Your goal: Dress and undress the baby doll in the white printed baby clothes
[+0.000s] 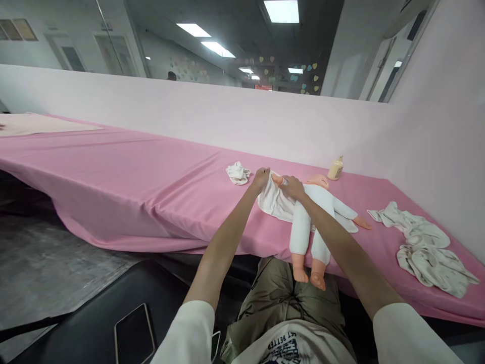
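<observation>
Phone (134,333): on black surface (164,290) | bottle (335,169): standing near wall (265,126) | ceiling lights (281,11): lit

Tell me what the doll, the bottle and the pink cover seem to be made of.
Doll: its bare feet look like vinyl or similar plastic, smooth with a slight sheen; its white legs look like matte fabric, softly shaded. Bottle: probably plastic, smooth and cream-coloured, though glass can't be ruled out. Pink cover: matte cloth, judging by its soft folds and draped edge.

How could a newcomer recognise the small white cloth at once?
Find the pink-covered table along the wall. Just left of the person's left hand lies the small white cloth. It is a compact bundle, unlike the larger cloth pile at far right.
</observation>
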### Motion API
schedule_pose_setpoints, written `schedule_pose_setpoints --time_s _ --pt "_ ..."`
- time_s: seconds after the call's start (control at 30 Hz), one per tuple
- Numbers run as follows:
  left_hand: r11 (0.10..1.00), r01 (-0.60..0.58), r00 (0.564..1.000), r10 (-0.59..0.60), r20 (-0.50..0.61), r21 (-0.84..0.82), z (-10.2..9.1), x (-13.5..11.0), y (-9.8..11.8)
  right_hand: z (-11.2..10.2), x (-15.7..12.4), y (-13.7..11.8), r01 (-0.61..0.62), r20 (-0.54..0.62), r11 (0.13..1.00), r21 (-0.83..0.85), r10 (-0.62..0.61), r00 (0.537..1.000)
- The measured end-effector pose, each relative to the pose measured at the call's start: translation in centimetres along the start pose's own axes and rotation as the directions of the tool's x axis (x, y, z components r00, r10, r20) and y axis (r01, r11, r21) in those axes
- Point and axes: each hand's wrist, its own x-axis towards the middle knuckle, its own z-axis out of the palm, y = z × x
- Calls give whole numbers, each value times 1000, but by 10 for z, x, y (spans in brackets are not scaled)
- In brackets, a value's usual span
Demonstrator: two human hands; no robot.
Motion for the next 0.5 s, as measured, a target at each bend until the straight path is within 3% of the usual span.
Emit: schedule_pose_setpoints --time_s 0.1,0.2,0.37,0.5 --pt "992 -122 992 123 -36 13 3 -4 19 2 -3 -5 29 38 996 -80 -27 999" --pt "977 -203 979 201 27 68 15 -12 33 7 -3 -7 40 62 988 -147 -31 998" --pt "975 -220 944 209 257 12 40 -35 45 10 4 -2 -16 27 986 -164 21 999" --pt "974 -216 931 185 314 67 43 -45 46 -2 10 11 23 32 991 -135 -19 999"
